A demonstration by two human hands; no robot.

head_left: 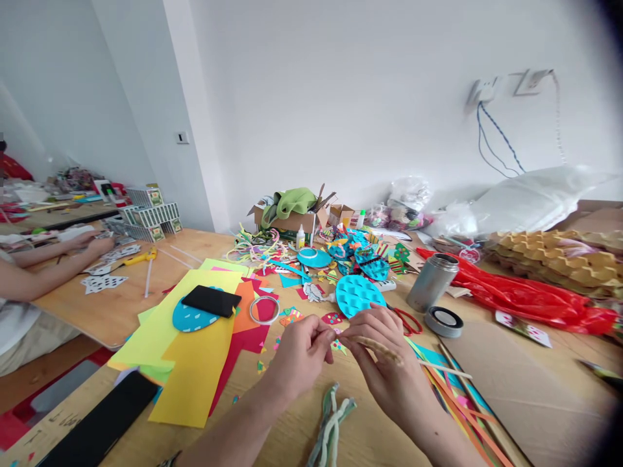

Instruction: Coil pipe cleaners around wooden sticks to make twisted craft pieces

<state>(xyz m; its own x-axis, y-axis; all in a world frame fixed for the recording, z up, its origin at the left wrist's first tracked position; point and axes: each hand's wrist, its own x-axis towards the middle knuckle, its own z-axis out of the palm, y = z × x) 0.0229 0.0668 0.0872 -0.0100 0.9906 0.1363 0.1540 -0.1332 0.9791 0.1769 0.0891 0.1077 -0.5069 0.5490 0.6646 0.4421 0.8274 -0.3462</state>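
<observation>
In front of me, a thin tan braided cord (377, 347) curves from the fingertips across my right hand. My right hand (384, 363) pinches it near one end. Meeting it there, the fingers of my left hand (304, 347) are closed on the tip of the same cord, which they mostly hide. Pale green and white cords (331, 425) lie crossed on the table below my hands. Just beyond the fingers rests a turquoise paper oval (359, 296) with darker marks. Small colourful paper cutouts (333, 318) are scattered near the fingertips.
A steel flask (432, 282), its lid (444, 320) and red-handled scissors (407, 321) stand or lie to the right. Coloured paper (187, 383) and a black phone (211, 300) are left. A glue bottle (300, 237) stands behind. Another person's arms (53, 259) reach over playing cards (103, 283).
</observation>
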